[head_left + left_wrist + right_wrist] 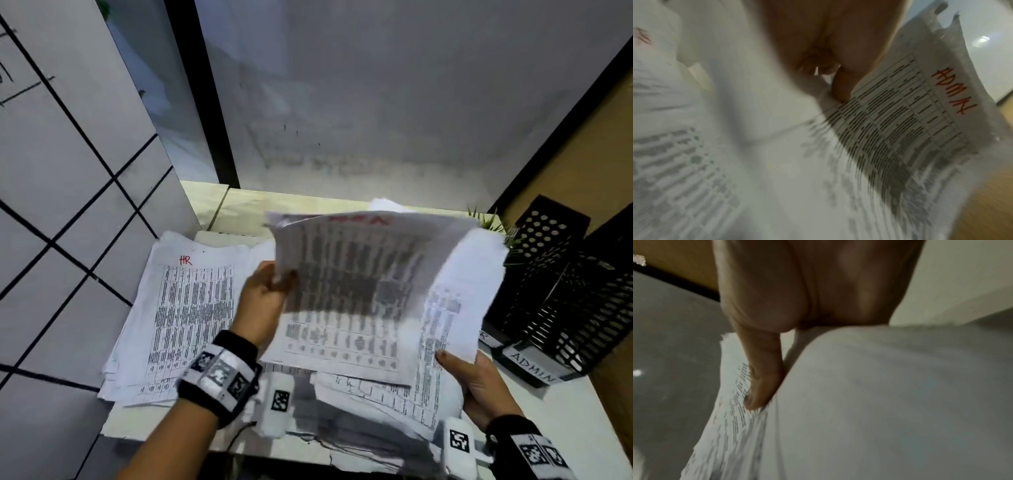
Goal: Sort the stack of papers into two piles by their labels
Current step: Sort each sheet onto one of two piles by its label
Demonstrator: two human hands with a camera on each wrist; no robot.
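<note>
Both hands grip paper: left hand [265,301] an ADMIN sheet [349,287] (blurred), right hand [479,387] the stack [469,291].

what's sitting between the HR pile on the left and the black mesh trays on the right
In the head view, between the HR pile and the black mesh trays lies a messy heap of papers, with both hands holding sheets up above it.

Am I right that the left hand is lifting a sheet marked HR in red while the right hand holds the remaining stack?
Not quite: the sheet pinched by the left hand is marked ADMIN in red, as the left wrist view shows. HR is on the pile lying on the table. The right hand does hold the remaining stack.
</note>
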